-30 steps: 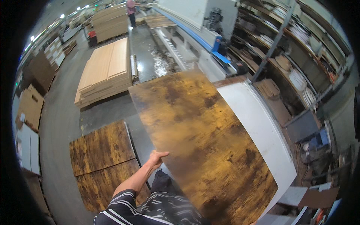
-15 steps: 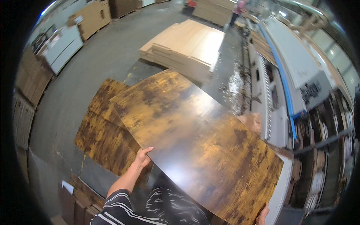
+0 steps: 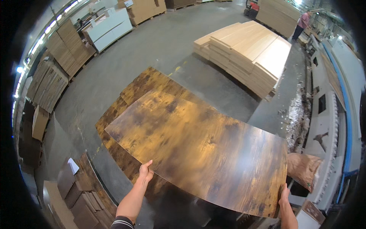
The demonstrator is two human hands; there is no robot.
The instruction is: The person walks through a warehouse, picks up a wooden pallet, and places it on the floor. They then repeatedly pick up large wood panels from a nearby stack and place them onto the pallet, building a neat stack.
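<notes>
A large brown-and-gold wood-grain panel (image 3: pixel 202 149) is held up in front of me, wide and flat. My left hand (image 3: pixel 145 171) grips its near-left edge, thumb on top, with the other fingers hidden below. At the right end my right hand (image 3: pixel 283 196) is closed round the short edge. Behind and partly beneath the held panel lie more panels of the same pattern (image 3: pixel 131 86), low down to the left; whether the held panel touches them I cannot tell.
Pale wood boards (image 3: pixel 244 49) are stacked beyond. A long machine (image 3: pixel 324 103) with a blue strip runs along the right, a brown paper sack (image 3: pixel 303 168) beside it. Dark boards (image 3: pixel 85 191) stand lower left. A person (image 3: pixel 302 24) is far right; cardboard stacks (image 3: pixel 66 47) line the left.
My view has turned left. The held panel has swung from the machine side toward the stack of matching panels and now overlaps it more. Both hands keep their grip.
</notes>
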